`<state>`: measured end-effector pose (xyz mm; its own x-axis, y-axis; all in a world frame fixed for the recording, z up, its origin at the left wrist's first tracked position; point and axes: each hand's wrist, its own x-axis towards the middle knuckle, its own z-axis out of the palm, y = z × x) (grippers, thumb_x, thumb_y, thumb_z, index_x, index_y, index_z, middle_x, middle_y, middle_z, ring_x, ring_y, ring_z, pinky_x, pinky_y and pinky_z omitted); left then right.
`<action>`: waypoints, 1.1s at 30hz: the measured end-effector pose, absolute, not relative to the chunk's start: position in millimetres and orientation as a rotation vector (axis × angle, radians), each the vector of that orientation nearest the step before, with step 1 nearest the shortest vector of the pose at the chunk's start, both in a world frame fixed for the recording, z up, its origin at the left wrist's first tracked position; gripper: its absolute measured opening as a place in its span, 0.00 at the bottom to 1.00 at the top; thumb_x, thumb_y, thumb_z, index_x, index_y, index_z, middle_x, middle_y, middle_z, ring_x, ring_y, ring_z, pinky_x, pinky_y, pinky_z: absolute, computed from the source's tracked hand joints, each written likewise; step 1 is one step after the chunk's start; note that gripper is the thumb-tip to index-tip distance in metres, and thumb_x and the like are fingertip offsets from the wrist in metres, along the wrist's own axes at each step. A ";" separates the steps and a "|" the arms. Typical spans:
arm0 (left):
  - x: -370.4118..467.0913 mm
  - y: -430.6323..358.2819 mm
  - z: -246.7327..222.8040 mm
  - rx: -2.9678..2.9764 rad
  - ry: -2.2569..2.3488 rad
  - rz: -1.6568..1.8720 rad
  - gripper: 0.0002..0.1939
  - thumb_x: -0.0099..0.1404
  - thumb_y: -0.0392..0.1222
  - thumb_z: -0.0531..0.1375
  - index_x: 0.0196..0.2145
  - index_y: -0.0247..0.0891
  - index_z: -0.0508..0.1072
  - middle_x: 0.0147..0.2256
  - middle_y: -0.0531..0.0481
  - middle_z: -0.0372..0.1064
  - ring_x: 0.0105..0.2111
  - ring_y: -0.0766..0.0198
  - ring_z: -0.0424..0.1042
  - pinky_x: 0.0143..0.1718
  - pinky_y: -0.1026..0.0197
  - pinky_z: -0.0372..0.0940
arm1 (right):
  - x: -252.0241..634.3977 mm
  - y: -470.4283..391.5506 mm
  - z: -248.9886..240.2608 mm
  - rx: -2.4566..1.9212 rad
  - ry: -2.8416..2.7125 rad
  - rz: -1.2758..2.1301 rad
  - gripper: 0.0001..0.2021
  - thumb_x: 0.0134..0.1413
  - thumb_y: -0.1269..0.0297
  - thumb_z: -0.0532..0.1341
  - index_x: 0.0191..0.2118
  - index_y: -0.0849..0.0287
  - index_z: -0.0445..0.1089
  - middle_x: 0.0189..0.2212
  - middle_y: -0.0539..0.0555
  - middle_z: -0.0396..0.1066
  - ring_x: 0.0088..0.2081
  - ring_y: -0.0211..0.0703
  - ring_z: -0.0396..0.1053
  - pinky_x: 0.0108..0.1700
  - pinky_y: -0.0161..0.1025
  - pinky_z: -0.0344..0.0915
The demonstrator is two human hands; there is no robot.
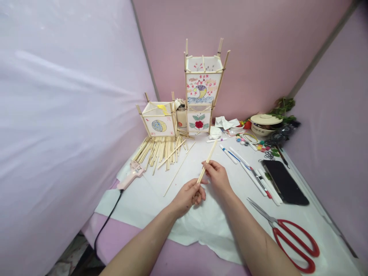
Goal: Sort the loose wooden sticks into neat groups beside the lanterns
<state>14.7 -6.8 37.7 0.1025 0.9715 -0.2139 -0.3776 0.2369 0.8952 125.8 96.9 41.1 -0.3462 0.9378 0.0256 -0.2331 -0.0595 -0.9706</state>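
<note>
My left hand (pixel 189 195) pinches the lower end of some thin wooden sticks (pixel 211 152), held together and slanting up to the right over the middle of the table. Higher up on the same sticks, the fingers of my right hand (pixel 217 174) are closed round them. To the left, a pile of loose wooden sticks (pixel 158 151) fans out, and one single stick (pixel 178 169) lies apart. Behind the pile stands a small stick-framed lantern (pixel 159 125) with a moon drawing. A taller two-tier lantern (pixel 201 90) stands at the back, with moon and rose pictures.
A pink glue gun (pixel 131 177) with a black cord lies left. Red-handled scissors (pixel 297 239) and a black phone (pixel 285 182) lie right, beside several markers (pixel 253 177). A lidded bowl (pixel 266 124) and leaves stand at the back right.
</note>
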 end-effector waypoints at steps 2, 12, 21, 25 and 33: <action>15.7 -7.1 35.2 0.849 1.037 1.194 0.20 0.64 0.56 0.56 0.43 0.35 0.65 0.19 0.57 0.62 0.15 0.74 0.50 0.16 0.69 0.44 | 125.3 94.4 41.3 -0.810 -1.265 1.619 0.15 0.49 0.52 0.65 0.35 0.59 0.74 0.26 0.50 0.66 0.25 0.36 0.59 0.27 0.33 0.58; 18.3 -20.0 45.1 1.252 1.465 1.289 0.17 0.69 0.50 0.52 0.51 0.39 0.64 0.28 0.51 0.68 0.24 0.67 0.65 0.27 0.64 0.60 | 123.6 92.6 41.1 -0.808 -1.024 1.715 0.14 0.45 0.53 0.68 0.29 0.60 0.71 0.23 0.48 0.64 0.22 0.32 0.57 0.24 0.32 0.54; -103.4 2.3 57.4 1.573 2.802 0.837 0.17 0.64 0.34 0.53 0.49 0.33 0.71 0.48 0.37 0.65 0.50 0.47 0.61 0.54 0.49 0.55 | 120.2 95.0 35.2 -0.933 -1.058 1.693 0.15 0.44 0.53 0.68 0.28 0.60 0.70 0.22 0.48 0.64 0.21 0.33 0.56 0.23 0.34 0.53; -120.2 9.5 43.3 1.531 2.783 0.585 0.14 0.64 0.34 0.52 0.44 0.33 0.74 0.42 0.39 0.69 0.45 0.49 0.65 0.50 0.51 0.58 | 119.8 94.3 32.4 -0.961 -1.093 1.697 0.14 0.46 0.53 0.66 0.27 0.60 0.69 0.21 0.47 0.63 0.21 0.33 0.56 0.24 0.33 0.53; -65.6 3.7 59.7 1.245 2.174 1.141 0.10 0.62 0.41 0.55 0.36 0.35 0.75 0.34 0.46 0.73 0.37 0.57 0.70 0.41 0.58 0.61 | 119.4 95.3 34.9 -0.941 -1.056 1.759 0.14 0.46 0.53 0.67 0.29 0.61 0.71 0.23 0.48 0.64 0.22 0.33 0.57 0.24 0.33 0.52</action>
<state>-65.6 3.7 59.7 -0.5316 0.8448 0.0614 0.5304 0.2755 0.8017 119.4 95.3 34.9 -0.3501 0.9214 -0.1689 -0.2840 -0.2762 -0.9182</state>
